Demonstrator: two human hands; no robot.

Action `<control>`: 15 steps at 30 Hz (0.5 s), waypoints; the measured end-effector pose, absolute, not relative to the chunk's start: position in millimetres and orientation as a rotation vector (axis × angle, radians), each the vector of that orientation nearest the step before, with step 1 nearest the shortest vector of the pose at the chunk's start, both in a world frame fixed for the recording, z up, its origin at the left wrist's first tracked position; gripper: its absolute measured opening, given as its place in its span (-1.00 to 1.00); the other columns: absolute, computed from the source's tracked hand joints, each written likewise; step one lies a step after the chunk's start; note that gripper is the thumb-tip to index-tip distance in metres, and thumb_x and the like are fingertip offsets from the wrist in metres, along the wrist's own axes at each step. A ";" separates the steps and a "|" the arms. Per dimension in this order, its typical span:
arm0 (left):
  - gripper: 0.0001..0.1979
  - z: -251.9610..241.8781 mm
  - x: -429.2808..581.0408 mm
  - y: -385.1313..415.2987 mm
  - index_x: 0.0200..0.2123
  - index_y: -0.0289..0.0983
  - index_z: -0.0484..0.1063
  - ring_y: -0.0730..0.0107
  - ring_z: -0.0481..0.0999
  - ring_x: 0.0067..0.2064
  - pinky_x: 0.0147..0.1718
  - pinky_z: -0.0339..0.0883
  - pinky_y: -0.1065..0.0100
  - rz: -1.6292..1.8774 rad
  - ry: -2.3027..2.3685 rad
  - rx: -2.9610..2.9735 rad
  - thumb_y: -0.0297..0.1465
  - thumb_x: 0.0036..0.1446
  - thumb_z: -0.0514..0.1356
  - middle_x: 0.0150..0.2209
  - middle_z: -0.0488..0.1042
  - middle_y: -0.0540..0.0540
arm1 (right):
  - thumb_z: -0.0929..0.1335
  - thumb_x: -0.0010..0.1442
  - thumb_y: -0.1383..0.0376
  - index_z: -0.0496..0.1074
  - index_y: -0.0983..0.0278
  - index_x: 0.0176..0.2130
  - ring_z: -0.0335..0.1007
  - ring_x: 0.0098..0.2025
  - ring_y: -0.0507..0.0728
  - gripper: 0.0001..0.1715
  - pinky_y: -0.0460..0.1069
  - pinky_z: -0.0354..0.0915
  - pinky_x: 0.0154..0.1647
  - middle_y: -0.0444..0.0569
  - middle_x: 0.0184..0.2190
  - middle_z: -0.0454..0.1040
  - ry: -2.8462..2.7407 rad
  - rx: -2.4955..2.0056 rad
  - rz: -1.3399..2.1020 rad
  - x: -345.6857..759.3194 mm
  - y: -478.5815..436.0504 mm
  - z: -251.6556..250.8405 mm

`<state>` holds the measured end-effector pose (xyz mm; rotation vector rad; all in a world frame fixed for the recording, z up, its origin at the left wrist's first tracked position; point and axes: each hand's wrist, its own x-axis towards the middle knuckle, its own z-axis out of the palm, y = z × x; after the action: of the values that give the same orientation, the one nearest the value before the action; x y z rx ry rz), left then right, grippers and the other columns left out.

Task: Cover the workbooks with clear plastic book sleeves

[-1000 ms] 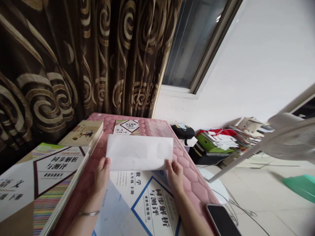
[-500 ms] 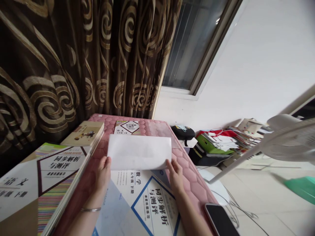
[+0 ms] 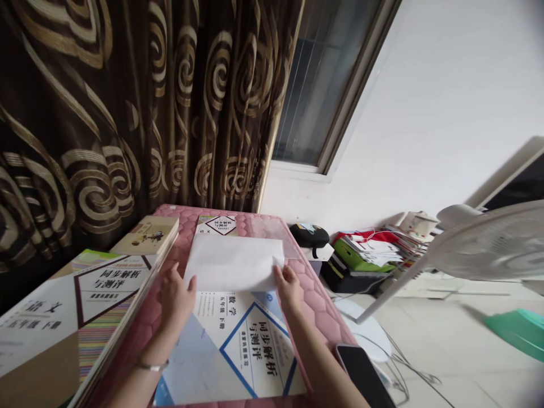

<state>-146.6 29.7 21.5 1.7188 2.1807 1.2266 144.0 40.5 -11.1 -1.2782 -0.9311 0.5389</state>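
A white sheet [image 3: 236, 263], paper-like, lies across the top part of a blue-and-white workbook [image 3: 199, 351] on the pink quilted surface [image 3: 327, 311]. My right hand [image 3: 291, 289] pinches the sheet's right edge, where the corner bends up slightly. At the left edge is my left hand [image 3: 178, 294], its thumb and fingers spread apart; whether the thumb touches the sheet I cannot tell. A metal bracelet [image 3: 152, 366] circles my left wrist. Beyond the sheet, another workbook [image 3: 216, 225] is partly covered by it, with a clear plastic sheet [image 3: 272, 229] beside it.
Stacked workbooks [image 3: 102, 300] and a tan book [image 3: 144, 235] stand on the left. A phone [image 3: 361, 374] rests at the right edge. Beyond are a black case [image 3: 309, 234], piled papers [image 3: 374, 249], a white fan [image 3: 484, 243] and floor cables. A patterned curtain [image 3: 212, 113] hangs behind.
My left hand has loosened from the sheet's left edge and its fingers have spread. The sheet now sits lower against the workbook. My right hand still grips its edge. The view has shifted slightly.
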 end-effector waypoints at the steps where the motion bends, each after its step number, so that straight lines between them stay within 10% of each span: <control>1: -0.51 22.3 -142.2 13.6 0.11 -0.42 0.28 -0.09 0.45 0.05 -0.07 0.36 -0.01 1.250 2.152 1.894 -0.24 0.19 0.09 0.06 0.43 -0.43 | 0.39 -0.03 -0.18 0.38 0.29 -0.42 0.19 -0.47 0.04 -0.42 -0.08 0.13 -0.47 -0.14 -0.53 0.35 -0.941 -1.279 0.537 144.3 43.3 -9.2; 6: -0.69 -4.8 -123.8 -77.0 -0.03 -0.18 0.45 0.14 0.48 0.06 0.00 0.39 0.17 0.661 1.082 2.851 -0.23 0.18 0.18 0.07 0.49 -0.17 | 0.36 -0.07 -0.20 0.34 0.27 -0.41 0.19 -0.47 0.04 -0.41 -0.08 0.16 -0.44 -0.15 -0.53 0.34 -0.984 -1.293 0.564 145.8 57.4 -2.3; 15: -0.68 -52.4 -117.4 -93.9 0.01 -0.35 0.48 0.00 0.55 -0.02 -0.28 0.42 0.19 0.406 0.887 3.411 -0.35 0.25 0.13 -0.03 0.56 -0.33 | 0.31 -0.10 -0.25 0.23 0.22 -0.52 0.10 -0.53 0.02 -0.40 -0.09 0.08 -0.51 -0.21 -0.62 0.21 -1.006 -1.428 0.467 143.7 71.3 4.4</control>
<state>-117.4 -93.9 -52.4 3.4109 0.8865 0.4064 143.7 71.3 4.4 -1.4281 -1.0060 0.4674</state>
